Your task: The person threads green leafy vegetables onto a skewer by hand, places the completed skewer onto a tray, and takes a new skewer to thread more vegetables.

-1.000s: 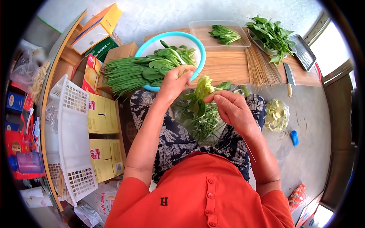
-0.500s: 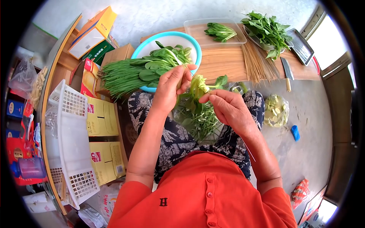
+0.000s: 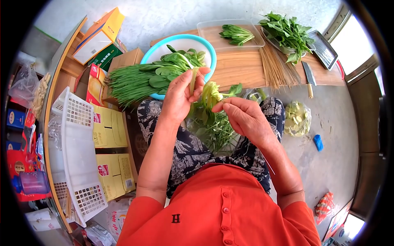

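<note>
**Left hand (image 3: 179, 99) pinches a pale stalk (image 3: 193, 82); right hand (image 3: 246, 119) grasps a leafy green (image 3: 210, 98)**

Taking the centre as the dial, a white crate (image 3: 79, 143) stands toward nine o'clock. Long thin greens (image 3: 133, 84) lie at ten, reaching over the blue-rimmed basin (image 3: 180, 37) at eleven. Before that basin, also at eleven, the left thumb and fingers close on the stalk, though overlapping fingers partly hide the grip. The leafy green sits at one o'clock, its pale end between the right thumb and forefinger; that hand is at three. Loose greens (image 3: 221, 133) lie below it. Thin sticks (image 3: 273, 65) fan out at two, with a knife (image 3: 308, 74) just beyond.
</note>
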`<act>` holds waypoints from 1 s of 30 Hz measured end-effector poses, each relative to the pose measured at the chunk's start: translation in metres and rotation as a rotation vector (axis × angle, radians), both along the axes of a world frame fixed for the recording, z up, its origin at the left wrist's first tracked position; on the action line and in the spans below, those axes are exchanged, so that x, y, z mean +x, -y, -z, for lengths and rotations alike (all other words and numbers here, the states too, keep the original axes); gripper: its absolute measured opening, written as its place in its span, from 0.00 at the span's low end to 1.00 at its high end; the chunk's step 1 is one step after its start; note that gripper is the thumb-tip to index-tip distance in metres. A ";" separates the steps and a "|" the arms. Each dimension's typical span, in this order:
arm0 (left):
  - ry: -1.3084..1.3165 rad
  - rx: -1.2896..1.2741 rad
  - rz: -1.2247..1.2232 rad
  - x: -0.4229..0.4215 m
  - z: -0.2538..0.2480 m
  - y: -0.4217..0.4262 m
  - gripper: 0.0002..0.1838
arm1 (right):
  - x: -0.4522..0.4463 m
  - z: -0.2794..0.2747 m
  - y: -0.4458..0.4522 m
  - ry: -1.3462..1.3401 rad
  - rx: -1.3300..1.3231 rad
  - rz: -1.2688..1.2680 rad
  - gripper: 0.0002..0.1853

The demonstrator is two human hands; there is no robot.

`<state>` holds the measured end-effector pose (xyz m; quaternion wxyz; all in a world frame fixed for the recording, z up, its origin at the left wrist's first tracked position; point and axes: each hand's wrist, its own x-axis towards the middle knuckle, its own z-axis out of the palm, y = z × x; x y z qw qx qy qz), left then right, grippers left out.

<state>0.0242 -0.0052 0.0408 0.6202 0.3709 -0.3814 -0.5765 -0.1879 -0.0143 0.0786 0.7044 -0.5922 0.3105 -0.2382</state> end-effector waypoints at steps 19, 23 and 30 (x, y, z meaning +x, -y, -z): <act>-0.035 0.010 0.056 0.007 -0.003 -0.001 0.25 | 0.001 0.000 -0.003 -0.012 -0.026 -0.005 0.14; 0.088 0.025 0.128 0.011 -0.010 -0.006 0.23 | 0.001 0.000 -0.003 0.048 -0.002 -0.011 0.15; 0.424 -0.192 0.110 -0.001 -0.013 -0.002 0.24 | -0.002 0.002 0.007 0.073 0.066 -0.028 0.14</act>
